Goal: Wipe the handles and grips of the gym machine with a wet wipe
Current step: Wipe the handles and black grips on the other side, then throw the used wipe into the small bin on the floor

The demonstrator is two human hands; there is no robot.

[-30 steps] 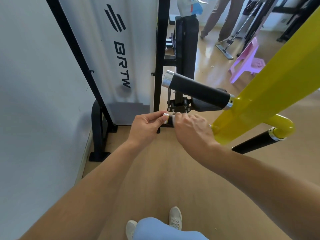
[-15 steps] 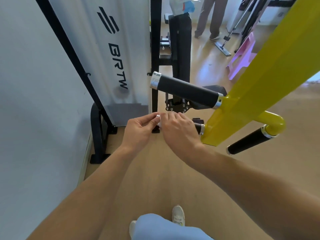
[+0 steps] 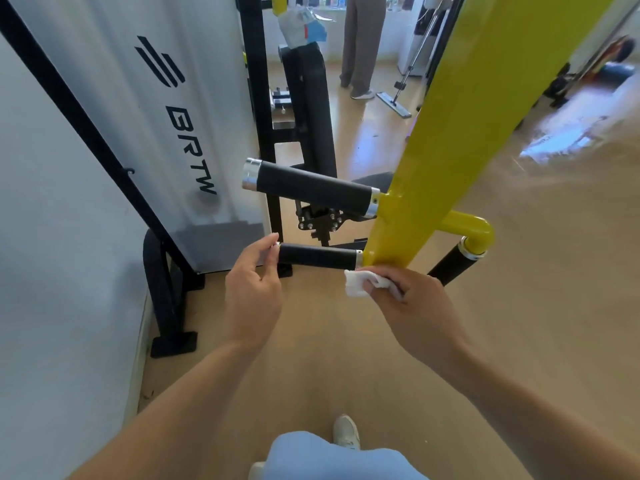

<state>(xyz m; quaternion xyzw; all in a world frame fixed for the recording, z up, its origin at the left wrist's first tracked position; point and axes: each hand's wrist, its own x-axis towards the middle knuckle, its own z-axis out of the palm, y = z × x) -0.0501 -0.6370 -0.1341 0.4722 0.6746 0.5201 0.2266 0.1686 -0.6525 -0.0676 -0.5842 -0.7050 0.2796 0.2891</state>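
A yellow machine arm (image 3: 460,133) carries three black grips: an upper long grip (image 3: 313,188), a lower short grip (image 3: 317,256) and a third grip (image 3: 450,265) on the right under a yellow elbow. My right hand (image 3: 412,306) holds a crumpled white wet wipe (image 3: 358,285) just below the inner end of the lower grip, near the yellow arm. My left hand (image 3: 254,289) is at the lower grip's free end, fingertips touching its metal cap, fingers apart.
A white panel (image 3: 166,109) with black lettering leans in a black frame at the left, its foot (image 3: 173,341) on the wooden floor. A black padded seat back (image 3: 308,109) stands behind. Further back a person (image 3: 362,43) stands beside a flat mop (image 3: 394,102).
My right hand has drawn away from the lower grip's free end toward the yellow arm, taking the wipe along. The lower grip is now uncovered. My view has tilted up a little.
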